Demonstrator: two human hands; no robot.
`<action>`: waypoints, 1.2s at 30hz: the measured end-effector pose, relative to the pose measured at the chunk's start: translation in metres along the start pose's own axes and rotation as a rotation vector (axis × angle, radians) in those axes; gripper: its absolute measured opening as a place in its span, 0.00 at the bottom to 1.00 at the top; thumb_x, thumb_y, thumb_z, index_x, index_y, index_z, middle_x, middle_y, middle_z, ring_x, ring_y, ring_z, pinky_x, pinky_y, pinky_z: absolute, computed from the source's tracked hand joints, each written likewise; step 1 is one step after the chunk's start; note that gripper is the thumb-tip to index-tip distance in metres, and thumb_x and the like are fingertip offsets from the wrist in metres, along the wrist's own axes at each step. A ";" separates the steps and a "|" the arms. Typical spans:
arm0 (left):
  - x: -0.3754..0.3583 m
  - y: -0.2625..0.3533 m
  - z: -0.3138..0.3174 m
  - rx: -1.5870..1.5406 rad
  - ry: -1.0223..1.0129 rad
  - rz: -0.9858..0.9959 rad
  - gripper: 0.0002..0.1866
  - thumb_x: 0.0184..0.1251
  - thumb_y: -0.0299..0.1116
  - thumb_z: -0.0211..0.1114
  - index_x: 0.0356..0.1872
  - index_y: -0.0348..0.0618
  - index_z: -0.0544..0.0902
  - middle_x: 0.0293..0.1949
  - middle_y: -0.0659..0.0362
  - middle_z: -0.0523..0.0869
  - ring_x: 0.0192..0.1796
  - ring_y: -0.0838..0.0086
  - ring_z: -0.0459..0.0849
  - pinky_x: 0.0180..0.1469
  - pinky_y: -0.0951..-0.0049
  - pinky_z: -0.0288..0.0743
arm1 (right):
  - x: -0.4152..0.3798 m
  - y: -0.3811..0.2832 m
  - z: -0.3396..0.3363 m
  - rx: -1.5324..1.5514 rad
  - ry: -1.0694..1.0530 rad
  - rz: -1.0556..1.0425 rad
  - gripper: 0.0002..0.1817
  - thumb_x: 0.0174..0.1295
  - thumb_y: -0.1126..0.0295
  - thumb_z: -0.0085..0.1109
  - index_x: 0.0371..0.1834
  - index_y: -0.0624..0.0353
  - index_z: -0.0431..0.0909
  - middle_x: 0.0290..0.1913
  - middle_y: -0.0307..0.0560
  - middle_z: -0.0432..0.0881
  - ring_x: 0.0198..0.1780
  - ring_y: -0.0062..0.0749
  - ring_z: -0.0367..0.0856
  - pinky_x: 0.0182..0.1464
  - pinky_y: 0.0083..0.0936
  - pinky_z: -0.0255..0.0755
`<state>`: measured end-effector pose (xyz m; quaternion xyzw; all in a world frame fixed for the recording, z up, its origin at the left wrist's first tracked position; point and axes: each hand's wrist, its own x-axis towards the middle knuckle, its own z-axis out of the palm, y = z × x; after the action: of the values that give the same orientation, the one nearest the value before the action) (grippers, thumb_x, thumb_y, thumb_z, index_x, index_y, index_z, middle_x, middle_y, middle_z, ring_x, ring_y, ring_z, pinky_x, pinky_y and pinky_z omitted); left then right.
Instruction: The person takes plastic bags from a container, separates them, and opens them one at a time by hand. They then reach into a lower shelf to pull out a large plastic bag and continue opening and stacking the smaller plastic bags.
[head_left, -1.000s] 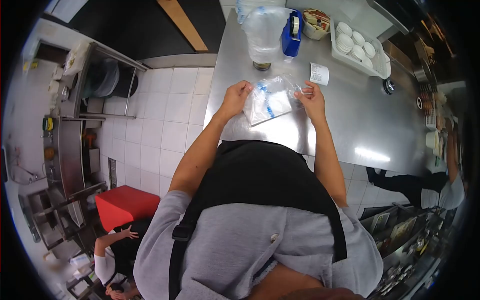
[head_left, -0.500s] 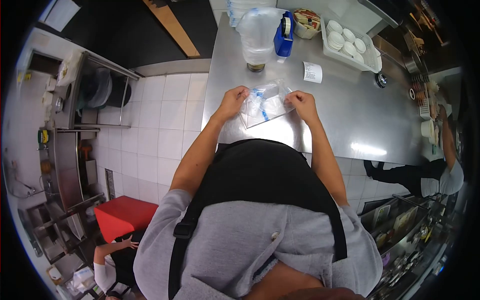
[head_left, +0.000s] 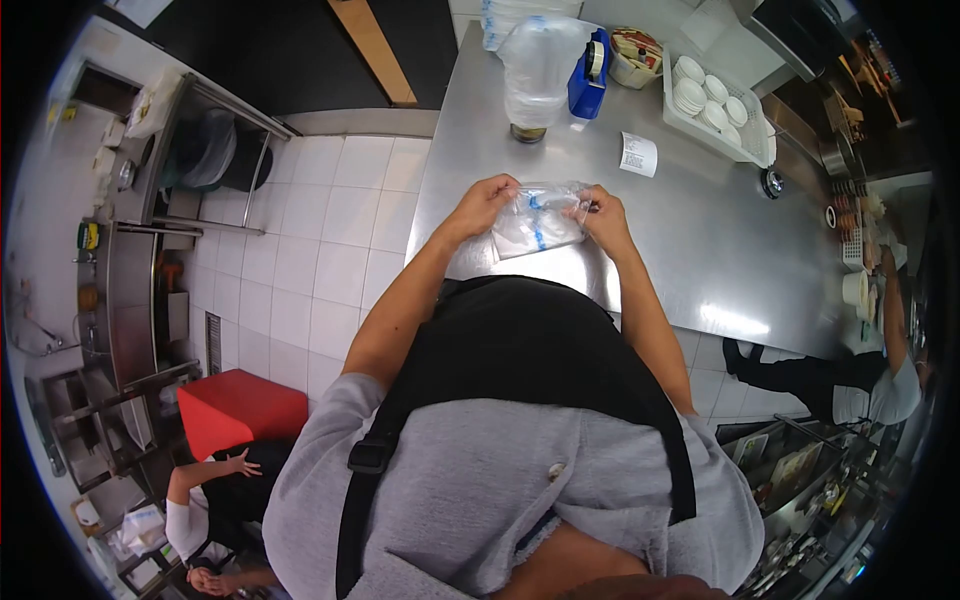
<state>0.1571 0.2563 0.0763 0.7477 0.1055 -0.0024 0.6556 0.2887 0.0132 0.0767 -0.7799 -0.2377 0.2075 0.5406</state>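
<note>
A clear plastic bag (head_left: 538, 225) with blue printing is stretched between my two hands above the steel table, near its front edge. My left hand (head_left: 490, 203) pinches the bag's upper left corner, fingers closed. On the other side, my right hand (head_left: 604, 218) grips the upper right edge with thumb and fingers together. Something pale and flat shows through the plastic, but I cannot make out what it is. A printed paper slip (head_left: 638, 155) lies on the table beyond my right hand.
Behind the bag stand a jar wrapped in plastic bags (head_left: 540, 80), a blue tape dispenser (head_left: 588, 80) and a tub of packets (head_left: 635, 55). A white basket (head_left: 720, 140) holds stacked small cups. Co-workers (head_left: 875, 380) stand at the right and lower left, by a red box (head_left: 243, 408).
Both hands still hold the bag; its top edge has been drawn up and gathered more between them. My view has shifted slightly, so the table items sit further right.
</note>
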 end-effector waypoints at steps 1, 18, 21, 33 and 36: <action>0.000 0.001 0.003 -0.040 -0.017 -0.028 0.10 0.84 0.34 0.57 0.49 0.40 0.83 0.36 0.69 0.82 0.40 0.85 0.76 0.45 0.80 0.73 | 0.000 0.005 0.001 0.027 -0.030 0.009 0.21 0.50 0.69 0.83 0.45 0.65 0.85 0.32 0.37 0.82 0.34 0.21 0.77 0.38 0.23 0.72; 0.001 -0.023 0.010 0.292 0.494 0.030 0.09 0.76 0.29 0.61 0.44 0.36 0.88 0.31 0.48 0.90 0.30 0.66 0.87 0.39 0.67 0.81 | -0.025 -0.016 -0.108 0.377 0.453 -0.033 0.12 0.75 0.71 0.61 0.55 0.65 0.75 0.48 0.46 0.85 0.46 0.22 0.82 0.51 0.21 0.76; 0.005 -0.021 0.020 0.296 0.481 0.019 0.08 0.74 0.29 0.63 0.44 0.37 0.88 0.32 0.48 0.90 0.32 0.63 0.89 0.39 0.67 0.81 | -0.022 -0.027 -0.110 0.558 0.461 -0.124 0.13 0.76 0.71 0.60 0.58 0.65 0.74 0.52 0.48 0.85 0.51 0.25 0.83 0.56 0.23 0.77; 0.030 -0.017 0.013 -0.089 0.121 -0.216 0.21 0.77 0.36 0.65 0.65 0.38 0.80 0.46 0.52 0.89 0.44 0.72 0.85 0.43 0.73 0.80 | -0.014 0.031 -0.013 0.154 0.057 0.220 0.10 0.67 0.73 0.68 0.47 0.64 0.82 0.33 0.38 0.86 0.32 0.19 0.80 0.36 0.20 0.73; 0.022 0.008 0.007 -0.145 0.043 -0.265 0.35 0.69 0.41 0.73 0.74 0.42 0.72 0.51 0.49 0.85 0.49 0.68 0.83 0.49 0.69 0.80 | -0.014 0.036 -0.006 0.115 0.122 0.240 0.14 0.67 0.75 0.67 0.54 0.64 0.80 0.35 0.41 0.88 0.33 0.19 0.82 0.37 0.19 0.74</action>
<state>0.1805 0.2524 0.0799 0.6778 0.2174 -0.0653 0.6993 0.2859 -0.0106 0.0453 -0.7817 -0.0973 0.2362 0.5690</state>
